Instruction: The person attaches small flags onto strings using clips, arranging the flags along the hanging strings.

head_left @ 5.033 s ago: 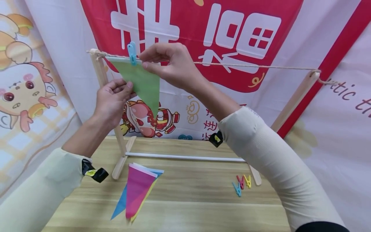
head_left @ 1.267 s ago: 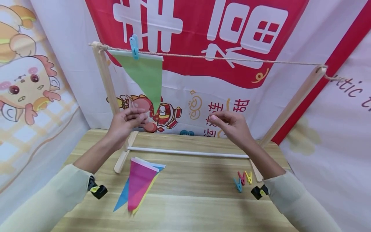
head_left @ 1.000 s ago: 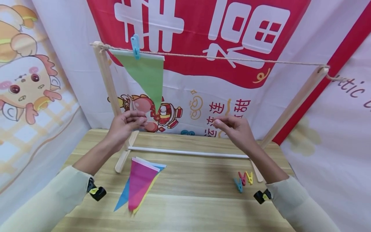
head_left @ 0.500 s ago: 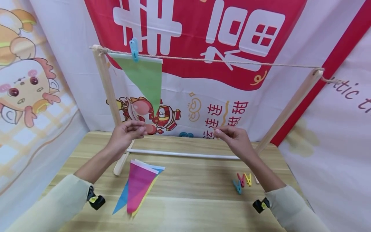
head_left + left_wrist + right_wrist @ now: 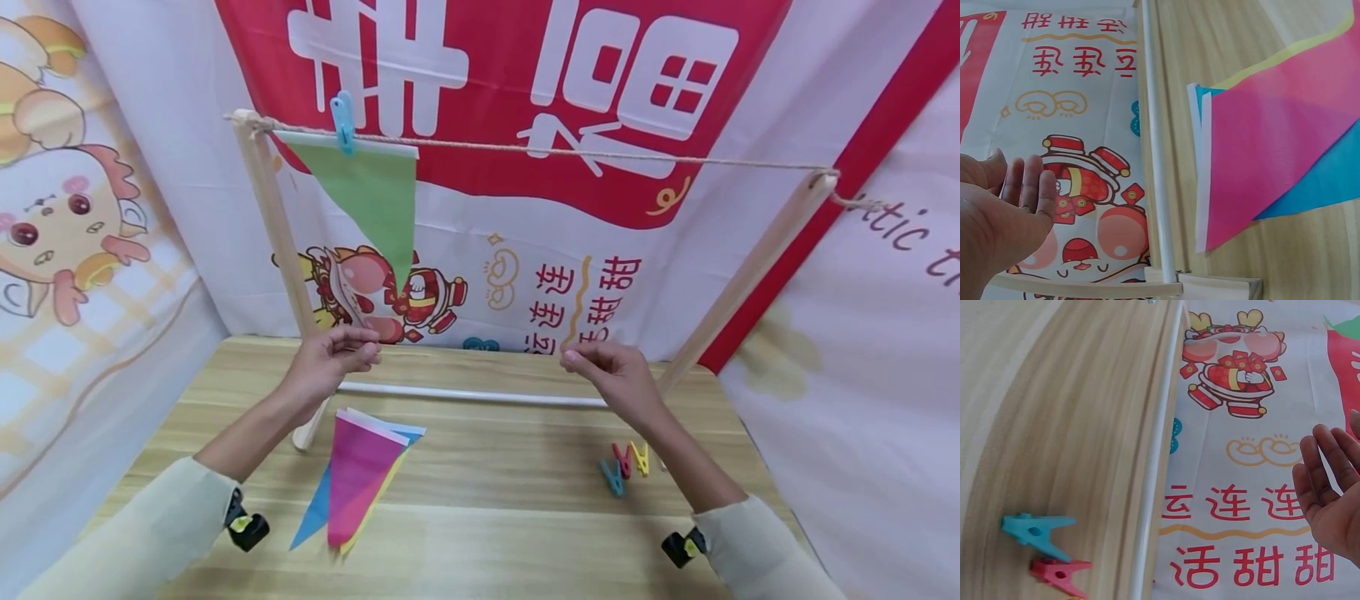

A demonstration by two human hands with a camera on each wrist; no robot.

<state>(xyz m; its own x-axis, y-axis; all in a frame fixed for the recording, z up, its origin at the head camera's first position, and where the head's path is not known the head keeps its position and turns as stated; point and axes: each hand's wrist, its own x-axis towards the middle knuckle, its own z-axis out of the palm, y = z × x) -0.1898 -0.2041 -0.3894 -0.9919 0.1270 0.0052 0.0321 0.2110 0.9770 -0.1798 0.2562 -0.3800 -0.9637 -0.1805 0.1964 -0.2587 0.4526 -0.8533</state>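
Cord (image 5: 570, 152), strung between two wooden posts (image 5: 750, 271), carries one green pennant (image 5: 378, 200) at far left, secured by one light-blue clip (image 5: 342, 123). Table (image 5: 502, 475), near left: one stack, three pennants visible: pink pennant (image 5: 363, 475) uppermost, blue pennant (image 5: 313, 515) and yellow pennant (image 5: 1297, 52) beneath. Table, right: three clips, one blue (image 5: 611, 477), one red (image 5: 622, 460), one yellow (image 5: 640, 458). Left hand (image 5: 326, 367), near the left post, and right hand (image 5: 618, 379), above the loose clips: both raised, fingers relaxed, unloaded.
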